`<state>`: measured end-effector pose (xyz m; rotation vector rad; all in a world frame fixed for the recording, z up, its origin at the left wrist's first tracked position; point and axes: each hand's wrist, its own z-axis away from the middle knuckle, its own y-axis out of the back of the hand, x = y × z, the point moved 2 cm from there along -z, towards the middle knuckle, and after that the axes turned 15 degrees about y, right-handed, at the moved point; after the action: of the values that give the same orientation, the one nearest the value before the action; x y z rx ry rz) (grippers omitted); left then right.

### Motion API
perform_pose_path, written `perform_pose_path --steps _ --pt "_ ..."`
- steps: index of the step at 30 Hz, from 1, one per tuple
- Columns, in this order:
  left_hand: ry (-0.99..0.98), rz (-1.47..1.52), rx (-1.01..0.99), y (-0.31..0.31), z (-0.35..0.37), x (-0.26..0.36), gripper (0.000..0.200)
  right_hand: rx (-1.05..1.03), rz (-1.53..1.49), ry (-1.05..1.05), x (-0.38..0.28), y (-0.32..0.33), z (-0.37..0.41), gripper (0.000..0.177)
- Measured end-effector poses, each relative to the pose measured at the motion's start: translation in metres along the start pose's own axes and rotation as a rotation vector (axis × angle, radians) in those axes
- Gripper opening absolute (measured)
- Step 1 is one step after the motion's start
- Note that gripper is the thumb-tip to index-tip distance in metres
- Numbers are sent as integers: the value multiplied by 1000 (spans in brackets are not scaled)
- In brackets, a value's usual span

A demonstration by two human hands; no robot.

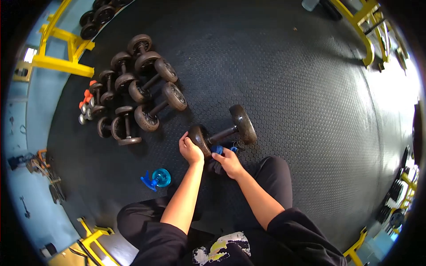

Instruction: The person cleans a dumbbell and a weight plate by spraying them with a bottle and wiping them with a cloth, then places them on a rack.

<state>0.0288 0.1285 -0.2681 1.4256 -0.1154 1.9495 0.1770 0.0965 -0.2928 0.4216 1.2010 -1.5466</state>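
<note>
A large dark dumbbell point(243, 125) with worn, speckled round heads lies on the floor in front of me. My left hand point(192, 150) curves around the outer side of its left head, fingers against the surface. Just below the handle, my right hand point(229, 163) grips a blue and dark cloth point(217, 150) at the inner side of that same head. Part of the cloth bunches up under the hand, and its fingertips are partly hidden. To the left of my left forearm lies a blue spray bottle point(161, 177), tipped on its side.
Several dark dumbbells point(160, 106) lie grouped at the upper left, with small orange dumbbells point(87, 95) and silver ones beyond them. Yellow frames stand at the upper left point(66, 65) and upper right point(367, 44). Black textured rubber matting point(306, 106) covers the floor.
</note>
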Motion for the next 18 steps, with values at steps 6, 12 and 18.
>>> perform_pose_path --steps 6,12,18 --pt "0 45 16 -1 4 2 33 0 88 128 -132 2 32 24" --pt "54 36 0 1 12 13 30 -116 707 686 -229 -46 28 32" --pt "143 116 -22 0 8 7 26 -567 2123 821 -160 -9 -14 68"
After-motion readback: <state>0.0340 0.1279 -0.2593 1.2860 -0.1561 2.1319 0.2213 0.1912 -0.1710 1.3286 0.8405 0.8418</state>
